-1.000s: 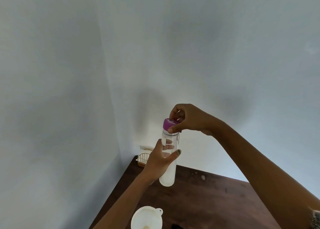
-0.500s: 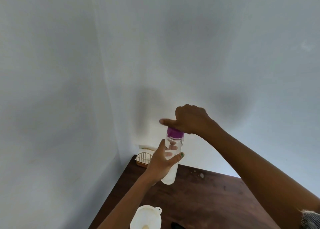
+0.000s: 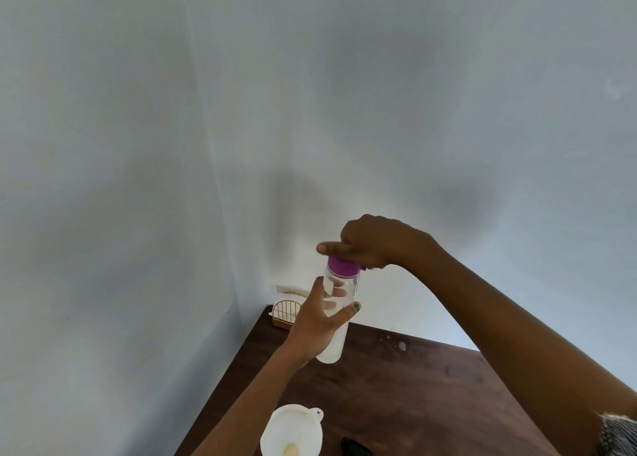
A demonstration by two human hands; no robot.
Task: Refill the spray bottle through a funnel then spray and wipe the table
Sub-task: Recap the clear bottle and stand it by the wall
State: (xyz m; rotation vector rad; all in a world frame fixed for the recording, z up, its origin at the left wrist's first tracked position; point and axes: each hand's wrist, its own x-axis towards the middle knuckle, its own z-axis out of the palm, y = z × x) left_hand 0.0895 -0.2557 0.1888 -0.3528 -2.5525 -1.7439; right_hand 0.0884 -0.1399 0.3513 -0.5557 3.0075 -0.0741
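Clear plastic bottle, lower centre above dark wooden worktop, left hand fingers wrapping it, right hand fingers clasping purple cap: uncapping step apparently; pouring into white funnel likely follows.

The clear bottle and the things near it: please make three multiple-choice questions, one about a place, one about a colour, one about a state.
1. Where is the white funnel?
A. on the table, near edge
B. in the right hand
C. on the bottle

2. What colour is the cap?
A. green
B. purple
C. black

3. How is the clear bottle held?
A. lying on the table
B. standing alone
C. lifted above the table

Answers: 1 A, it sits low in view on the wood. 2 B, purple shows under the right hand. 3 C, the left hand wraps its body in the air.
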